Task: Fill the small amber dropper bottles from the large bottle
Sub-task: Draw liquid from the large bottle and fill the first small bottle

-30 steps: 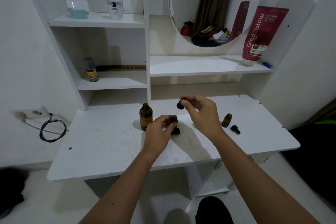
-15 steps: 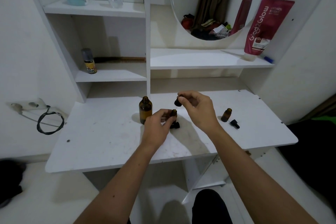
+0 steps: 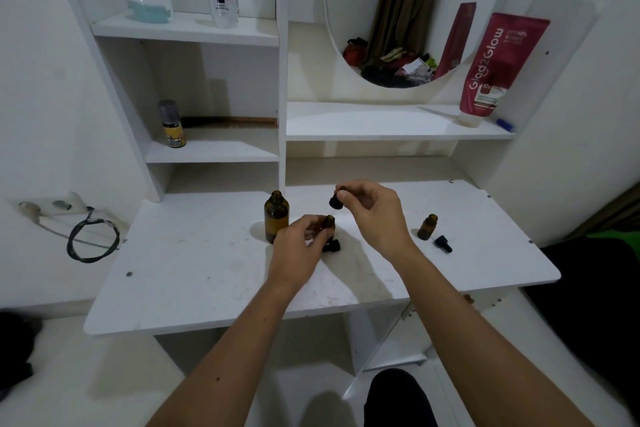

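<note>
Nearest us, our left hand curls round a small amber bottle, holding it upright just right of the large amber bottle, its open neck showing above our fingers. A black cap lies on the white desk right beside this hand, in front and to the right of the large bottle. Our right hand hangs a little above and to the right of the held bottle, thumb and forefinger pinching a black dropper cap; whether its glass tube reaches the neck we cannot tell. The large bottle stands uncapped and upright on the desk. Well to its right stands a second small amber bottle, open, with another black dropper cap lying just beside it. Behind the large bottle rise the shelves, with a yellow-labelled bottle and a comb to its upper left.
</note>
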Demonstrator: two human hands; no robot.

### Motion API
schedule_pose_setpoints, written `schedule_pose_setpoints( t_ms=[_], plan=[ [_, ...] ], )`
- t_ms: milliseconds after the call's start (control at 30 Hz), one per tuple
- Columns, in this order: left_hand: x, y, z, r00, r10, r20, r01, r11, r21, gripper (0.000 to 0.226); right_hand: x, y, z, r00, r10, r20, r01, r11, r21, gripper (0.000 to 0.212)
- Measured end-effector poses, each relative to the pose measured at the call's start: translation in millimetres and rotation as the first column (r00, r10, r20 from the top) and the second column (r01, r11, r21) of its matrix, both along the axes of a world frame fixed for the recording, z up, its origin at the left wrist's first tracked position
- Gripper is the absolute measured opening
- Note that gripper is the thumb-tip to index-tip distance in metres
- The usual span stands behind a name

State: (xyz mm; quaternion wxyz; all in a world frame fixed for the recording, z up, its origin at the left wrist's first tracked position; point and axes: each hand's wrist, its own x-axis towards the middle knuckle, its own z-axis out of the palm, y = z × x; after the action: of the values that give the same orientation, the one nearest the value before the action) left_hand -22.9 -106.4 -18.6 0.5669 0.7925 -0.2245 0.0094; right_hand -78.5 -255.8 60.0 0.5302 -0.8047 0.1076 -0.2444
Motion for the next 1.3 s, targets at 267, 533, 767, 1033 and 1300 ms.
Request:
schedule_pose_setpoints(
  t_ms=[267,533,767,1033,1300],
  plan=[
    [-17,21,4,0.995,0.051,-0.088,-0.063,0.989,-0.131,0.029,-12,1,31,0.986,-0.097,0.137,0.089,0.994,0.068,0.015],
    [-17,63,1,0.983,0.103,-0.154,-0.136,0.964,-0.227,0.021,-2,28,46,0.976,-0.034,0.216,0.009,0.993,0.117,0.015],
    [13,84,10,0.974,0.211,-0.089,-0.226,0.949,-0.222,0.044,25,53,59,0.963,0.032,0.266,-0.067,0.99,0.121,0.015],
    [27,83,9,0.988,0.11,-0.105,-0.126,0.979,-0.16,0.053,37,57,63,0.946,0.063,0.318,-0.098,0.991,0.094,0.014],
    [26,82,12,0.986,0.12,-0.114,-0.136,0.98,-0.143,0.046,43,63,61,0.957,0.107,0.271,-0.12,0.992,0.029,0.015]
  ],
)
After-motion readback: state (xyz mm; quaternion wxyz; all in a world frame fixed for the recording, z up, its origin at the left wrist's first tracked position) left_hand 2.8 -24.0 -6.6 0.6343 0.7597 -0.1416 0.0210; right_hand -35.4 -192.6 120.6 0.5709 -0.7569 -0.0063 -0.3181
